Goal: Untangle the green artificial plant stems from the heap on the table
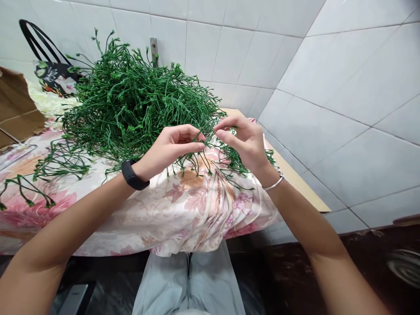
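My left hand [177,143], with a black band at the wrist, pinches a green artificial flower stem [201,135] between thumb and fingers. Across from it, my right hand [244,139] has its thumb and fingertips drawn together at the same thin green stems. Exactly which strand each fingertip grips is hard to make out. Behind my left hand rises a large heap of green plastic stems [131,96] with small budded tips. A smaller bunch of stems [234,159] lies under and beside my right hand, on the floral cloth [157,214].
Loose stems [64,162] lie at the left of the table. Beyond them are a cardboard box [19,105], cream flowers [49,100] and a black floral bag [57,78]. White tiled walls [210,43] close off the back and right. A bare board edge [302,188] shows at right.
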### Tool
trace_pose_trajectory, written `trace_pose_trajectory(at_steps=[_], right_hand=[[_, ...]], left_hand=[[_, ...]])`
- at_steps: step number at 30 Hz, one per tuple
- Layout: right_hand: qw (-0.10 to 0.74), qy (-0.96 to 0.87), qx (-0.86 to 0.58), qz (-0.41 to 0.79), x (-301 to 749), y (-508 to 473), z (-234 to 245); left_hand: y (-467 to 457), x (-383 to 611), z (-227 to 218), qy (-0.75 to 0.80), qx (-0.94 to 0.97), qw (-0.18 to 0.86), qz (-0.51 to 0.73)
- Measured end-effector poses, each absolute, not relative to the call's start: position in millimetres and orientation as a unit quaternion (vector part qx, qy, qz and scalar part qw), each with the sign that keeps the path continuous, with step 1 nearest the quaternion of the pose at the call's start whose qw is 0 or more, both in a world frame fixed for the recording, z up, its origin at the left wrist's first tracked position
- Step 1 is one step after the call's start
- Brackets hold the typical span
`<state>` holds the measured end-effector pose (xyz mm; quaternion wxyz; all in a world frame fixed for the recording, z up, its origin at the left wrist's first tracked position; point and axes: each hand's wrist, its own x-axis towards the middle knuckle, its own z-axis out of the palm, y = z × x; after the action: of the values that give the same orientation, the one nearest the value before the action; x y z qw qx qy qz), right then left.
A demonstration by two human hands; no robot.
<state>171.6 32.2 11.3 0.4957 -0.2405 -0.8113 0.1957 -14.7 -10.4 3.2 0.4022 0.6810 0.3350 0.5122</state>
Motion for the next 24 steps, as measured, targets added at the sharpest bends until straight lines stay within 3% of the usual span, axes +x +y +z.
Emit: trace_pose_trajectory(at_steps=[3,10,19,24], right_hand=[[0.495,-0.823,-0.228,0.16,171.5,30.5,10.9],[0.427,-0.873,-0.227,-0.059,173.3,28.7,11.0],[0.426,-0.868,-0.241,-0.086,174.9,31.2,10.9],[0.454,-0.851,-0.248,-0.091,173.4,29.9,8.9]], left_hand=[[-9.5,-15.3,3.0,0.337,0.681,0.391,0.519],[-7.4,-17.2,1.6,0.314,0.68,0.427,0.507],[-1.2,-19.2,2.0,0.319,0.653,0.495,0.477],[-3.0,-18.6,2.0,0.34,0.698,0.422,0.467]])
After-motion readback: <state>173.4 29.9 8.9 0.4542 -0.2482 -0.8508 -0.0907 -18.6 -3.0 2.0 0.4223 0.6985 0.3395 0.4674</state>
